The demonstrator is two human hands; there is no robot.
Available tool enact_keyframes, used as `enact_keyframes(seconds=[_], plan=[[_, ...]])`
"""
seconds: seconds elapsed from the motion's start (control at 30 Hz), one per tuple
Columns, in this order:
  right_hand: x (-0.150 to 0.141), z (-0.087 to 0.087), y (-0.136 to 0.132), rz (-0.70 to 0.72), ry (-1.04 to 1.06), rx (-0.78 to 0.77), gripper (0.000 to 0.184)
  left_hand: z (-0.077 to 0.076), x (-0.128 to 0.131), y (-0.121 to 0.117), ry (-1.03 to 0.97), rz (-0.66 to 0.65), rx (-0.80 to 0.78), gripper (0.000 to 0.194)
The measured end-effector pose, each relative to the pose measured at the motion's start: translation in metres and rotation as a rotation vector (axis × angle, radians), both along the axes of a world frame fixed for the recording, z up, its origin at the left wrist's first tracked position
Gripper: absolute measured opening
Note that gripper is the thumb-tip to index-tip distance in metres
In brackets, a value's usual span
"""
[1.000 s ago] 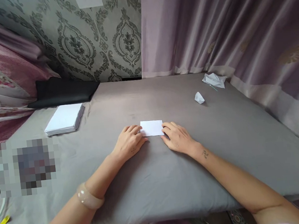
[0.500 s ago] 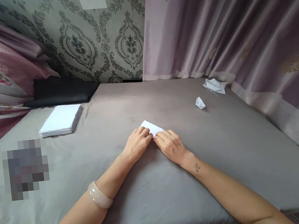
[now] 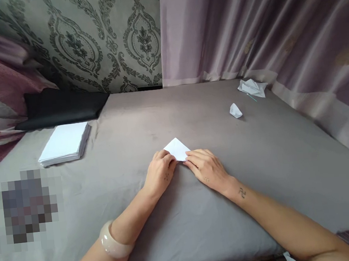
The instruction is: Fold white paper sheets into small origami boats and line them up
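A small folded sheet of white paper (image 3: 177, 149) lies on the grey bed sheet in the middle, one corner pointing away from me. My left hand (image 3: 161, 168) grips its near left edge, fingers curled and pressed together. On the near right edge, my right hand (image 3: 208, 166) pinches the paper between thumb and fingers. The fingertips of both hands cover the lower corners, so the near edge is partly hidden.
A stack of white paper (image 3: 64, 143) lies at the left, before a folded black cloth (image 3: 66, 106). To the right are a small folded paper piece (image 3: 235, 111) and crumpled papers (image 3: 252, 87) near the curtain (image 3: 201, 32). A blurred patch (image 3: 28, 204) covers something at far left.
The folded paper has turned so its corner points more straight away, showing a triangular shape. My hands have rolled slightly outward around it, and the camera view has tilted down.
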State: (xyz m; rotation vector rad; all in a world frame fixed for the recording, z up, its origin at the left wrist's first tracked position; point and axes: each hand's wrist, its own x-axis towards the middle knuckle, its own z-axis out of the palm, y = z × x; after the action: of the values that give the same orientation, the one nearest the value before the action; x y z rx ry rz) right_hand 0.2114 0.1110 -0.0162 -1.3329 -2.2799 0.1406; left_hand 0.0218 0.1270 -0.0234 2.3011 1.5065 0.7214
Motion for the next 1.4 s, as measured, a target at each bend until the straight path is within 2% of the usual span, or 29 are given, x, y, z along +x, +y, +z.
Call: enact_keyframes(seconds=[0.17,0.43,0.63,0.8,1.17,1.4], plan=[[-0.006,0.000,0.006,-0.125,0.099,-0.101,0.023,0.002,-0.001,0.006,-0.150,0.110,-0.165,0.014],[-0.010,-0.003,0.013,-0.211,0.201,-0.151,0.023,-0.004,0.004,0.010,-0.167,0.162,-0.159,0.014],[-0.008,-0.005,0.015,-0.211,0.204,-0.161,0.022,0.000,0.004,0.010,-0.162,0.178,-0.222,0.017],[-0.007,-0.008,0.018,-0.218,0.197,-0.158,0.024,0.008,0.004,0.007,-0.176,0.170,-0.289,0.010],[-0.006,-0.010,0.019,-0.227,0.213,-0.161,0.022,0.005,0.003,0.012,-0.204,0.186,-0.232,0.016],[-0.006,-0.011,0.018,-0.223,0.201,-0.174,0.021,0.009,0.005,0.012,-0.197,0.199,-0.276,0.017]])
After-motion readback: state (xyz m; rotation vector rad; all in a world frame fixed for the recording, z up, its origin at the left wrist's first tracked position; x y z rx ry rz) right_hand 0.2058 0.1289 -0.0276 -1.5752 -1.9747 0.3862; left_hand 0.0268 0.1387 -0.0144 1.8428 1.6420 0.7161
